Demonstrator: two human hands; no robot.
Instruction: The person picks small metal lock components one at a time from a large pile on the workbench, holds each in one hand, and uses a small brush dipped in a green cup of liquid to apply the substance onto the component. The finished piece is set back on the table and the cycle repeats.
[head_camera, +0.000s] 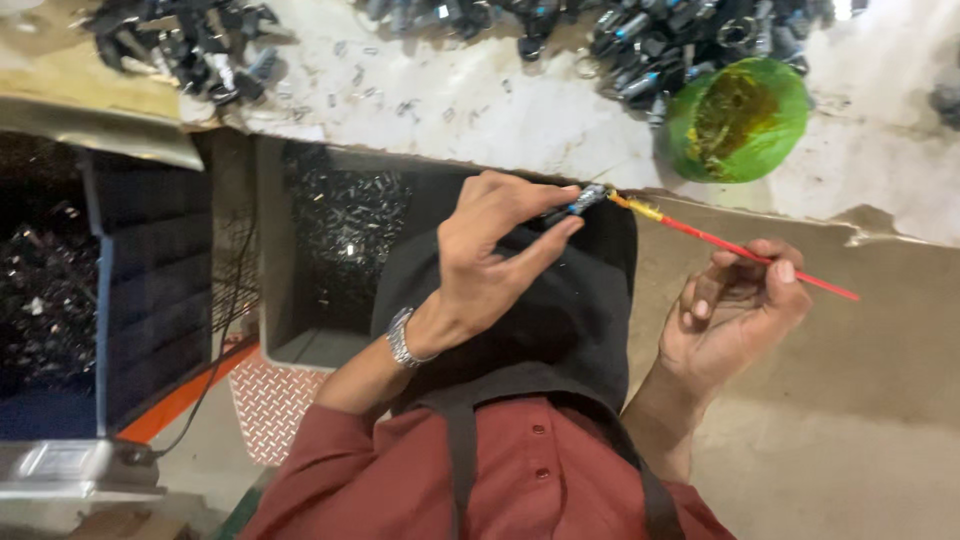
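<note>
Two hands work just off the worktop's (480, 110) near edge: the left hand (490, 260) pinches a small metal part (587, 198) while the right hand (735, 310) grips a thin red brush (740, 250), its yellow tip touching the part, beside the green dish (740, 120).

— What can't you make out from here?
— I can't tell the small part (587, 200) in my left hand (490, 260); fingers cover most of it. The dark heaps (660, 40) along the top edge are cut off and blurred.
</note>
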